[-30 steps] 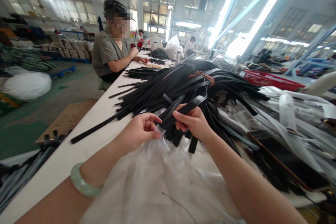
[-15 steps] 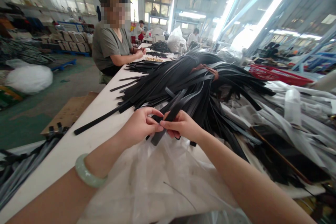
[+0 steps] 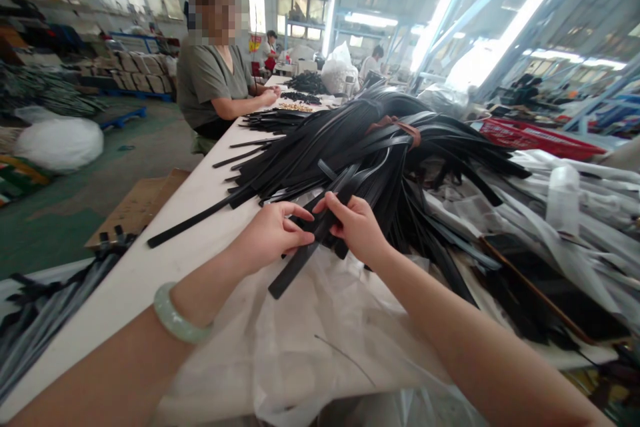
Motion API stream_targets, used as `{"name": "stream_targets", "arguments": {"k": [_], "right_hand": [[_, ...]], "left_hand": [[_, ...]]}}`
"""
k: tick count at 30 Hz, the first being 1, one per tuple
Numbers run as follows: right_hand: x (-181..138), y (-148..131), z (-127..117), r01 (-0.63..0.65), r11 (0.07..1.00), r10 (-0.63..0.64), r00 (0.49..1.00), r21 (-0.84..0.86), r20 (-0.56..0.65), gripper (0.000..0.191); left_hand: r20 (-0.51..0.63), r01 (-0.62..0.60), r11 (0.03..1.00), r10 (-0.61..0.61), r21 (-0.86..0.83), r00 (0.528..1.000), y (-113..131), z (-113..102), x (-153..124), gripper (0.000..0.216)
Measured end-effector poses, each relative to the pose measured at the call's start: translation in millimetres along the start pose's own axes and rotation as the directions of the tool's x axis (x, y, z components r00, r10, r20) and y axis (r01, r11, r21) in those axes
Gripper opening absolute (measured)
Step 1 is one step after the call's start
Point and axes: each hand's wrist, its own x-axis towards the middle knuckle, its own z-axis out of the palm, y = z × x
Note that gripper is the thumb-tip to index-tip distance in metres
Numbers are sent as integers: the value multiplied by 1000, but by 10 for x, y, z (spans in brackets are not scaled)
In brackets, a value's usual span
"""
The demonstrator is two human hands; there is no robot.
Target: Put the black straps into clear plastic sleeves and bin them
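Observation:
A flat black strap (image 3: pixel 296 269) slants between my hands, its free end hanging down to the left over clear plastic. My right hand (image 3: pixel 361 225) is closed round it higher up, thumb pressed on its face. The thumb and forefinger of my left hand (image 3: pixel 273 235) are curled in at its left edge, with the thumb tip on the strap; what lies under these fingers is hidden. Just beyond my hands lies a large heap of similar black straps (image 3: pixel 295 153), gathered by a reddish-brown tie (image 3: pixel 400 127).
A phone (image 3: pixel 555 287) lies right, beside white plastic wrapping (image 3: pixel 565 200). Behind it is a red bag (image 3: pixel 540 139). Across the table (image 3: pixel 193 213) a person (image 3: pixel 213 83) sits at the far left edge. More straps (image 3: pixel 65 300) stand low at left, near a cardboard box (image 3: pixel 135 203).
The strap's free end now reaches farther down and left. My right hand has moved slightly up and right along it, and my hands are a little farther apart.

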Motion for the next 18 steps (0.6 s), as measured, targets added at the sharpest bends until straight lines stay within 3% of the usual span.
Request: {"name": "stream_targets", "arguments": {"k": [4,7,10,12,16,18], "right_hand": [[-120,-69,101,-2,992,15,995,-126,103,50],[-90,-38,67,-55,996,62,992,-65,107,50],[-25,58,19,-114,993,108,985,31,134,48],[12,102,-4,-112,991,101,985,74,141,47],[38,55,-50,-41,989,26,994,142,103,44],[35,-8,-79,-25,984,7,995,176,104,45]], "left_hand": [[28,-7,998,9,-69,1000,-35,19,19,37],[53,14,993,-8,-116,999,-24,14,8,43],[163,79,983,-52,-165,985,19,-71,-43,53],[315,169,979,-127,-110,940,60,-166,-95,58],[600,293,952,-283,83,749,124,-287,-176,51],[606,314,947,-286,63,742,118,-266,-163,49]]}}
